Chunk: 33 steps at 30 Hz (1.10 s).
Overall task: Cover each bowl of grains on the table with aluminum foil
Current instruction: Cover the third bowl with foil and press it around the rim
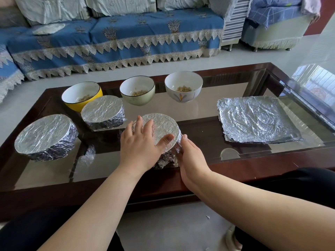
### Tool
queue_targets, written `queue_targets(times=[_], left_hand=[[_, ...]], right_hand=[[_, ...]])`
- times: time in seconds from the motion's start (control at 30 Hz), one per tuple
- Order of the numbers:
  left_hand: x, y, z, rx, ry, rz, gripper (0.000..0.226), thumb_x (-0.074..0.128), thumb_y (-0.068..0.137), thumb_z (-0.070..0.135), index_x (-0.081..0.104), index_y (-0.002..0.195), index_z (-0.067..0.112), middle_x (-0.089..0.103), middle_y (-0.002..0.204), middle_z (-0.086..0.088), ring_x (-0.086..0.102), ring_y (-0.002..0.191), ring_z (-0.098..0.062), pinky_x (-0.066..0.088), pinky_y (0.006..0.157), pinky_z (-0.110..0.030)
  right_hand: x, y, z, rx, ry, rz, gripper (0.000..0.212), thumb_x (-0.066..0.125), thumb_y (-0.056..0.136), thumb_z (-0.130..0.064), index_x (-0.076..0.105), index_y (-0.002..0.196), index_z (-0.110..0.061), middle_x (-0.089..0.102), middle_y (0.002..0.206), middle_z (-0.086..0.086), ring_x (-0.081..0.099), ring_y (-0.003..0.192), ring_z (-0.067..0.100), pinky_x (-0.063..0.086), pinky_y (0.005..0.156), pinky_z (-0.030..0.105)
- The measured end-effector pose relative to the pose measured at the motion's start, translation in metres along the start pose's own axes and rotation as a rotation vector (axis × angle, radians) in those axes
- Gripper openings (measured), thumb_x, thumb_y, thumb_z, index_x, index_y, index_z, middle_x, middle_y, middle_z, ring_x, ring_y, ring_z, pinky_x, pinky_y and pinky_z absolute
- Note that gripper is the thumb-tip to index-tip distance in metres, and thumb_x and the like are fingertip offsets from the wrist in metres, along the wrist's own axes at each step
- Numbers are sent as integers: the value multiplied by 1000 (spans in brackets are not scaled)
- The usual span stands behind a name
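on the table [213, 165], hands [143, 142] flank the foil-covered bowl [163, 127].

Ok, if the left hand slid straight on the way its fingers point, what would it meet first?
The left hand lies flat on the foil-covered bowl, pointing away and slightly right. Past that rim, the green bowl looks first in line, though depth is uncertain.

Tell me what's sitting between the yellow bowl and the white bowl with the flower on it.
The green bowl, uncovered with grains inside, stands between the yellow bowl and the white flowered bowl in the back row, apart from both, as the head view shows.
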<state>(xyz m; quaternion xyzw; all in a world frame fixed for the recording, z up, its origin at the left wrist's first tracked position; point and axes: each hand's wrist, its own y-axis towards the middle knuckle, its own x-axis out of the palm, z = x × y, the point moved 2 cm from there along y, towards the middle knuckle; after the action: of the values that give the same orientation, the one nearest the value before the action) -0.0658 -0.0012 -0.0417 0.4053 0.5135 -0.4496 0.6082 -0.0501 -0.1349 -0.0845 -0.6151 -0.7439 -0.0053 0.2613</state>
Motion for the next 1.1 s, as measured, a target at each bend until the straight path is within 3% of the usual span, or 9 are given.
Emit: queue_targets(times=[0.13, 0.23, 0.4, 0.53, 0.6, 0.7, 0.87, 1.1], left_hand=[[-2, -2, 1, -15, 1, -13, 113, -6, 68, 92, 21, 155, 25, 8, 165, -10, 4, 151, -32, 11, 119, -49], [-6, -3, 3, -43, -12, -48, 111, -4, 69, 90, 17, 155, 24, 6, 165, -11, 3, 150, -32, 12, 119, -50], [-22, -11, 2, -60, -79, -127, 112, 0, 64, 87, 9, 157, 26, 6, 165, -8, 8, 148, -34, 17, 116, -49], [-25, -15, -6, -52, 1, -156, 115, 2, 62, 90, 1, 157, 26, -1, 166, -7, 6, 149, -35, 18, 116, -50], [-20, -11, -10, -30, 47, -163, 118, 2, 61, 92, -5, 157, 24, -9, 165, -8, -4, 151, -33, 10, 119, -50], [-11, -5, -11, 88, 43, -145, 120, 6, 64, 95, -13, 156, 21, -20, 163, -9, -20, 150, -27, -5, 120, -46], [-9, -6, -9, 129, -36, -178, 125, 13, 59, 92, -10, 157, 19, -16, 164, -8, -16, 151, -24, -3, 121, -41], [-5, -4, -9, 131, -22, -138, 131, 4, 54, 98, -3, 158, 19, -11, 165, -10, -12, 151, -25, -1, 121, -43]], right_hand=[[-1, 4, -1, 4, 35, 31, 35, 37, 105, -32, 63, 120, -13, 69, 118, 5, 61, 115, 16, 39, 111, 40], [-4, 9, -3, -18, -72, 78, 36, 45, 98, -50, 57, 120, -24, 66, 120, -5, 58, 117, 12, 40, 109, 38], [-10, 19, -21, -134, -273, 120, 36, 44, 100, -46, 58, 115, -16, 67, 108, -3, 61, 98, 6, 46, 82, 22], [-14, 27, -21, -168, -432, 95, 43, 45, 97, -53, 58, 116, -17, 65, 109, -1, 60, 104, 12, 47, 94, 33], [-14, 28, -22, -179, -476, 104, 43, 45, 96, -54, 58, 115, -18, 66, 108, 0, 62, 104, 15, 48, 96, 38], [-15, 31, -23, -212, -494, 131, 41, 47, 97, -50, 60, 111, -14, 68, 103, 2, 63, 98, 15, 50, 93, 39], [-15, 30, -21, -191, -392, 157, 34, 52, 96, -48, 61, 98, -15, 60, 79, -1, 54, 68, 10, 45, 66, 29], [-14, 33, -19, -114, -272, 193, 33, 57, 93, -46, 60, 83, -15, 57, 73, 2, 52, 68, 16, 43, 69, 36]])
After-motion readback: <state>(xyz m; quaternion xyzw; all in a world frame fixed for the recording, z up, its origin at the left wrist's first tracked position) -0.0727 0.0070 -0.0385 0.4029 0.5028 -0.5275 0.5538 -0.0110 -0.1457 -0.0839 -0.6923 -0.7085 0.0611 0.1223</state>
